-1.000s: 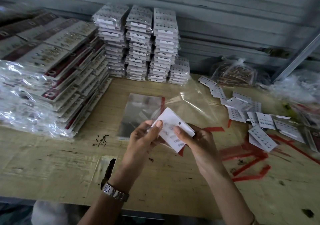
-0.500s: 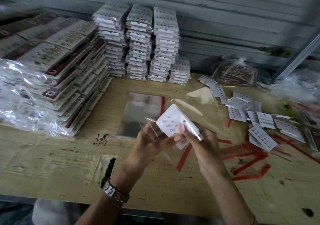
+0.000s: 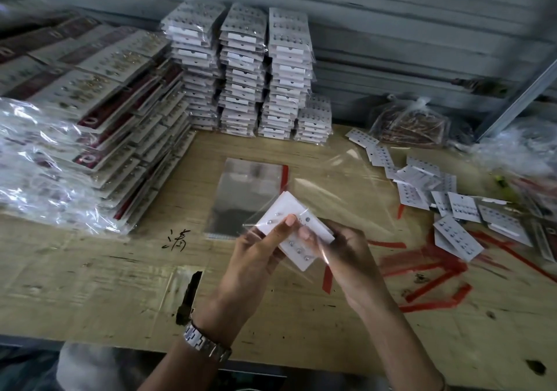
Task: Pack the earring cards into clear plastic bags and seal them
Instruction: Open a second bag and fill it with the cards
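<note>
Head view: holding one white earring card [image 3: 289, 210] up off the tabletop [image 3: 120, 285], centre frame, at least partly inside a clear plastic bag [image 3: 316, 265]. Pinched at its left side by left hand [image 3: 256, 249], thumb flat on the card face. Gripped on the opposite side by right hand [image 3: 346, 252], fingers curled over film and card together. Can't tell how deep in the bag it sits. Red seal strip [image 3: 327, 280] hanging loose below right hand, so reads as unsealed. Handling guess for the card: light, stiff enough to push by its edges, but studded on the face, so best taken by the bare margins, not across the studs. For the bag: thin, slick, floppy, probably clings and creases, so better held at the mouth and pulled taut while sliding. Flat stack of empty bags [image 3: 250, 198] lying just behind the hands. Loose cards [image 3: 422, 186] scattered well to the right, bagged stacks [image 3: 247, 74] lined up against the back wall, bigger wrapped packs [image 3: 90, 104] piled far left. Steel wristwatch [image 3: 205, 342] on the left wrist.
</note>
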`<state>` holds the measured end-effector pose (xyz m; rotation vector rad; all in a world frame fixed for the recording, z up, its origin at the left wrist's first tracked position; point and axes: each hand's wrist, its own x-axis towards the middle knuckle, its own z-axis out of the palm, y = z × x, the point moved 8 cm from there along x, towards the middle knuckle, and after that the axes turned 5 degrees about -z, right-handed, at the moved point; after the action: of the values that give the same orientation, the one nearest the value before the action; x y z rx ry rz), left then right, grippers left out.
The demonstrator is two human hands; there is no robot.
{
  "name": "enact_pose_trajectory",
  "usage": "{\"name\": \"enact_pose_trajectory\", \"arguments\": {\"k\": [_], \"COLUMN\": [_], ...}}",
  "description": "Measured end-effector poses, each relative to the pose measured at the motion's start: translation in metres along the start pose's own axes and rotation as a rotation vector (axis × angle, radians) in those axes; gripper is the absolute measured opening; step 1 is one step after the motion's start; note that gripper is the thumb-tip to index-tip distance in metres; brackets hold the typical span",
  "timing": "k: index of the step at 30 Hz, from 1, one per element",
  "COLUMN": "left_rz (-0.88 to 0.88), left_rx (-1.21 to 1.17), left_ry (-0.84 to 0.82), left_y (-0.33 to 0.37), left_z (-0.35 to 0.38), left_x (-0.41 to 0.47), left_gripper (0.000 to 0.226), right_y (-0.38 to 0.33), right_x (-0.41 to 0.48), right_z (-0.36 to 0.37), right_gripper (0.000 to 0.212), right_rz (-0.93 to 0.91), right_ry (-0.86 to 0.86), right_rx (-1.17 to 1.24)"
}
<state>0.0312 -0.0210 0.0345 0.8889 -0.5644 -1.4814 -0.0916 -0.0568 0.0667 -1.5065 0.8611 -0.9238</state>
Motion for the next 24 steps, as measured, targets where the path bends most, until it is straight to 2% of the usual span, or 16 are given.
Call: {"name": "enact_pose_trajectory", "arguments": {"k": [2,3,5,7,12,17,20,24], "left_rz": [-0.027,-0.047,-0.091,-0.144,-0.228,-0.26,-0.284,-0.327], "left_rx": [-0.062,-0.096,-0.15,-0.192,-0.151,-0.112,-0.131,-0.159], "left_ry": [0.02,0.031,0.069,0.115,0.103,0.039,-0.022,-0.05], "left_y": [-0.003,-0.005,-0.006,-0.008,-0.01,-0.011,-0.011,-0.012], "left_z": [0.001,0.001,0.001,-0.001,-0.001,-0.001,0.002,0.001], "left_x": [0.0,0.0,0.0,0.001,-0.001,-0.004,-0.008,-0.01], "left_gripper": [0.022,0.023,0.034,0.043,0.054,0.051,0.04,0.033], "right_y": [-0.011,-0.016,-0.027,-0.033,-0.023,-0.024,-0.023,-0.024], "right_x": [-0.004,-0.006,-0.011,-0.011,-0.011,-0.012,-0.014,-0.013], "right_z": [-0.002,-0.004,-0.008,-0.011,-0.002,-0.001,0.004,0.01], "right_gripper": [0.015,0.016,0.031,0.045,0.053,0.055,0.056,0.059], "right_rz": [-0.146,-0.23,-0.371,-0.452,-0.391,-0.41,-0.408,-0.394], "right_ry": [0.043,0.077,0.144,0.129,-0.178,-0.176,-0.195,-0.263], "right_rx": [-0.165,-0.259,-0.425,-0.493,-0.342,-0.362,-0.408,-0.347]}}
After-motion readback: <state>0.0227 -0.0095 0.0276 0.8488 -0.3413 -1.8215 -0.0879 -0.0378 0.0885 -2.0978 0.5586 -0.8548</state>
